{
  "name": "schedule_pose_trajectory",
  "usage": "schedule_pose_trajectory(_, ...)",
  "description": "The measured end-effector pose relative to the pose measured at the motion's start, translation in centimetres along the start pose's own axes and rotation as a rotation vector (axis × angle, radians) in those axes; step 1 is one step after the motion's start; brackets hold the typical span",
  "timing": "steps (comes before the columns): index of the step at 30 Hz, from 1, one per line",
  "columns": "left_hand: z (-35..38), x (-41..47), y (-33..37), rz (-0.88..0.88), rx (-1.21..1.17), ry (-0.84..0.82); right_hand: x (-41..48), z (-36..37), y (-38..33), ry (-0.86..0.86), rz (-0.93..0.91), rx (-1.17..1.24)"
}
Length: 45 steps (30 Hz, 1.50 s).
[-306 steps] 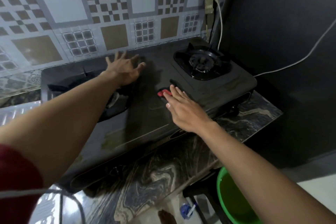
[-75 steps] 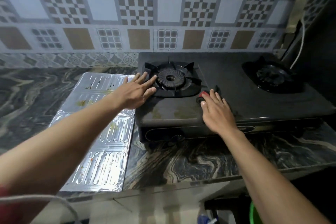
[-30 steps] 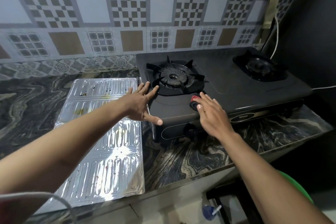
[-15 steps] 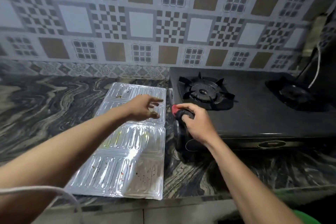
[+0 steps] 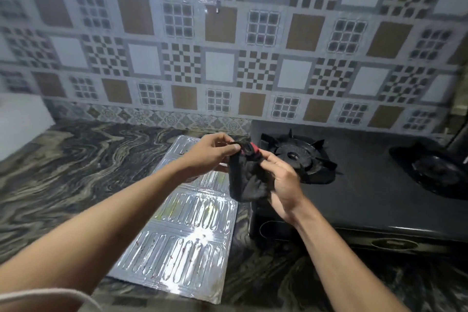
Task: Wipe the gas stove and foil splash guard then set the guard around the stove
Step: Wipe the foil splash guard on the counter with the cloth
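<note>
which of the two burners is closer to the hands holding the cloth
The left burner, beside the right hand holding the black cloth. The right burner sits at the stove's far end, away from both hands.

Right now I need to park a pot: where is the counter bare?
Bare: the marbled counter left of the foil splash guard, back to the tiled wall. Crowded: the gas stove fills the right, and both hands hold a dark cloth at its left edge.

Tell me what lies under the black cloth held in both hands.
Below the black cloth with red trim, gripped by the left hand and right hand, lie the ribbed silver foil splash guard and the black gas stove. The stove's left edge there is covered.
</note>
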<state>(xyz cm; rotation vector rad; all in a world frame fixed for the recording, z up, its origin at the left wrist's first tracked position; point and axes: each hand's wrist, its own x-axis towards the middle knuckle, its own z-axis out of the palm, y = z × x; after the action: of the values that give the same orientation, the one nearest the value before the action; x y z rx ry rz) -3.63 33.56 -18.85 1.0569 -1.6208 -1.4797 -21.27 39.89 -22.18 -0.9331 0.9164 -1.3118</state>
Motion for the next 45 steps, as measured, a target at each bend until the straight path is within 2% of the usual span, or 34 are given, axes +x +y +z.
schedule_pose_trajectory(2,0.5,0.0,0.9,0.033,0.019,0.076,-0.1,-0.1,-0.7,-0.108,-0.009,0.022)
schedule_pose_trajectory(4,0.7,-0.2,1.9,0.056,0.04,0.12,0.0,-0.2,-1.4,-0.148,-0.051,-0.089)
schedule_pose_trajectory(7,0.6,-0.5,2.9,0.078,0.044,0.163,0.7,0.1,-1.9,-0.017,-0.149,-0.304)
schedule_pose_trajectory(9,0.8,-1.0,3.7,0.064,-0.054,0.189,1.2,0.4,-2.4,0.087,-0.148,-0.246)
schedule_pose_trajectory(12,0.8,-1.7,4.2,-0.072,-0.141,0.089,1.7,0.8,-3.4,0.106,-0.119,-0.091)
schedule_pose_trajectory(15,0.6,-2.1,4.1,-0.118,0.024,0.021,1.7,1.0,-4.2,0.074,-0.151,-0.062)
schedule_pose_trajectory(19,0.1,-2.5,5.6,0.007,0.216,0.098,2.3,0.3,-5.1,-0.082,-0.119,-0.177)
schedule_pose_trajectory(24,-1.2,-2.8,8.6,0.081,0.505,0.011,3.2,-0.5,-6.6,-0.309,-0.021,-0.358)
schedule_pose_trajectory(31,-2.1,-3.1,12.3,0.089,0.629,0.057,3.7,0.6,-8.2,-0.285,-0.201,-0.549)
schedule_pose_trajectory(34,-2.3,-3.1,12.7,0.093,0.559,0.105,3.9,1.0,-8.6,-0.351,-0.2,-0.458)
schedule_pose_trajectory(38,-2.8,-3.0,10.3,0.117,0.209,0.268,4.1,2.1,-8.4,-0.284,-0.174,-0.3)
schedule_pose_trajectory(40,-3.1,-3.5,8.1,0.031,0.045,0.2,4.4,2.6,-7.9,-0.256,-0.138,-0.194)
schedule_pose_trajectory(42,-3.0,-3.9,5.4,-0.094,0.037,0.08,4.6,2.9,-7.4,-0.226,-0.088,-0.135)
schedule_pose_trajectory(45,-3.5,-4.0,2.5,-0.157,0.07,0.061,4.7,2.8,-6.9,-0.254,-0.038,-0.245)
